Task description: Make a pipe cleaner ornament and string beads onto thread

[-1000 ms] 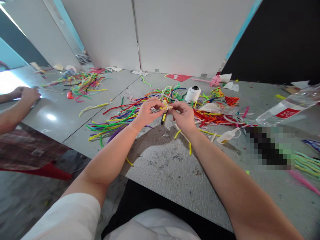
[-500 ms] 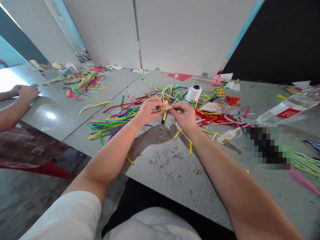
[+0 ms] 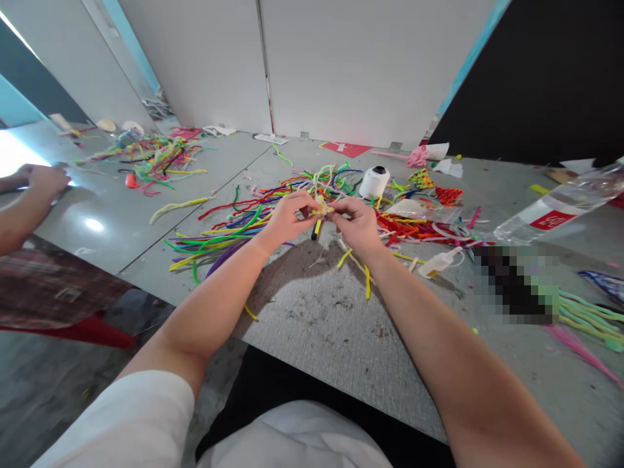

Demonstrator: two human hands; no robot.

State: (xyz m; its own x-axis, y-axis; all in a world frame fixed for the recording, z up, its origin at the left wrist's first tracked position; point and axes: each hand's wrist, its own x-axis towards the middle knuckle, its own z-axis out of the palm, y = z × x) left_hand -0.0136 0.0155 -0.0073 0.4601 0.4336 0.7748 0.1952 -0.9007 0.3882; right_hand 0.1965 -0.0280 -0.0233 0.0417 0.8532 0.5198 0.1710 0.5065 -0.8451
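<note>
My left hand (image 3: 294, 218) and my right hand (image 3: 357, 222) meet above the table, fingers closed in a pinch on either side of a small yellow pipe-cleaner piece (image 3: 322, 208). Its exact shape is too small to make out. Just below it lies a yellow-and-black stick-like tool (image 3: 316, 229), partly hidden by the fingers. A thin pale thread hangs near my right hand. Behind and to the left spreads a heap of colourful pipe cleaners (image 3: 219, 237). Yellow pipe-cleaner ends (image 3: 367, 283) stick out beneath my right wrist.
A white thread spool (image 3: 374, 183) stands behind my right hand. To the right lie a small glue bottle (image 3: 439, 262), red pipe cleaners (image 3: 419, 229) and a clear plastic bottle (image 3: 550, 214). At the far left, another person's hands (image 3: 46, 182) rest over the table near a second pipe-cleaner pile (image 3: 166, 156).
The whole view has shifted slightly, so things on the table appear a little further left. Both hands keep their pinch on the yellow piece.
</note>
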